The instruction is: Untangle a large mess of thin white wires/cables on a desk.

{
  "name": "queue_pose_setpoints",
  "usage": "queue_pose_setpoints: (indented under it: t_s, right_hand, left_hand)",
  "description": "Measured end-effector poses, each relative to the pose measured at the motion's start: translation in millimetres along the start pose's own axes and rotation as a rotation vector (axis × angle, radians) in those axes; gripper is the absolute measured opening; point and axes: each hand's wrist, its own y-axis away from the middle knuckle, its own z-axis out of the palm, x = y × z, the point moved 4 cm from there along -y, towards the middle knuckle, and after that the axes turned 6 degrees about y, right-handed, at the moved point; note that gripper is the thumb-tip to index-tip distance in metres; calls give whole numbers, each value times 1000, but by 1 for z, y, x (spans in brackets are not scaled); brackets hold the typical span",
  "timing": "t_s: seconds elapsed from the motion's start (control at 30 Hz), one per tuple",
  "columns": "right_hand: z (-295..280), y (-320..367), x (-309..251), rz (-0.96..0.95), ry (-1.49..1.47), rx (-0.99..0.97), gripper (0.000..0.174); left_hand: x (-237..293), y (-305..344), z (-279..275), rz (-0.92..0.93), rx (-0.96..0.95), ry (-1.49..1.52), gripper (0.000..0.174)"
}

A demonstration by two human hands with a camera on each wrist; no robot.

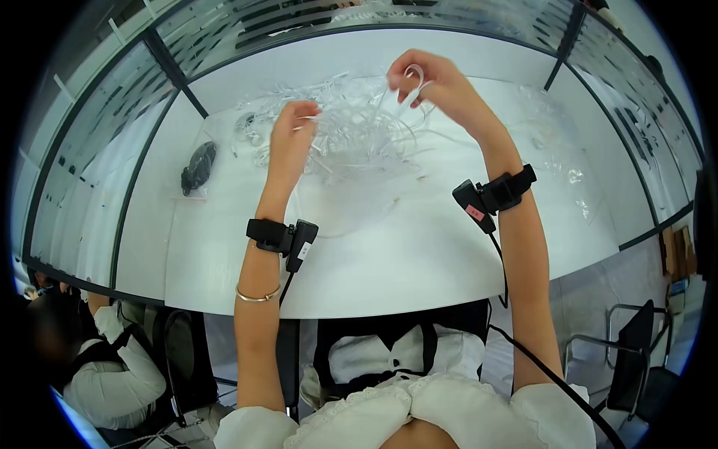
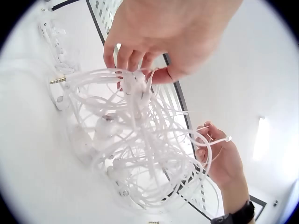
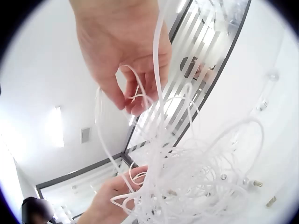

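A tangled heap of white wired earphones (image 1: 359, 138) lies on the white table, with gold-tipped plugs (image 2: 58, 80) showing in it. My left hand (image 1: 292, 146) is at the heap's left side; in the left wrist view its fingers and thumb pinch white earphone cables near some earbuds (image 2: 133, 88). Farther back and to the right, my right hand (image 1: 441, 84) is raised above the table. Its thumb and fingers pinch a thin earphone cable (image 3: 135, 77), which hangs in loops and runs down toward the tangle.
On the table's left lies a black bundle (image 1: 199, 168). Clear plastic bags (image 1: 561, 153) are spread along the right side. Low white partitions with glass panels (image 1: 374, 56) enclose the table. Another person (image 1: 112, 367) sits at lower left, and a chair (image 1: 628, 359) stands at lower right.
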Motion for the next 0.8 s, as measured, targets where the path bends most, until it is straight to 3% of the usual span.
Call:
queue_pose_setpoints:
  t_s: [0.1,0.17,0.2,0.3,0.33,0.43,0.47,0.57,0.63,0.67,0.7,0.8]
  right_hand:
    - [15,5,2,12,168,-295,16]
    - [24,15,5,9,192,-580,37]
    - [24,22,3,-58,311,-718,64]
    - [17,31,-4,-3,331,-795,78]
    - [13,33,-9,-91,293,-786,82]
    - [-3,32,-22,25,202,-700,70]
    - [-6,27,-16,37,199,-560,51]
    - [-12,6,14,73,335,-272,34]
    - [0,-1,27,-47,434,-173,29]
    - [8,0,32,8,418,-215,30]
    - [15,1,31,-80,320,-259,30]
    - [27,0,31,-94,338,-203,27]
  left_hand:
    - [9,11,23,-17,-129,-68,59]
    - [14,16,30,-49,-199,-272,62]
    - [13,17,33,-22,-267,-283,64]
    - [11,23,42,-64,-366,-490,59]
    - [9,24,42,-46,-308,-457,54]
    - [19,21,41,65,-240,-477,49]
    - [25,22,42,87,-173,-382,41]
    - [36,20,40,182,-54,-295,34]
    - [38,20,40,282,-11,-202,34]
    - [38,19,40,307,-1,-223,33]
    - [37,19,40,331,10,-242,32]
    - [39,18,40,347,32,-238,31]
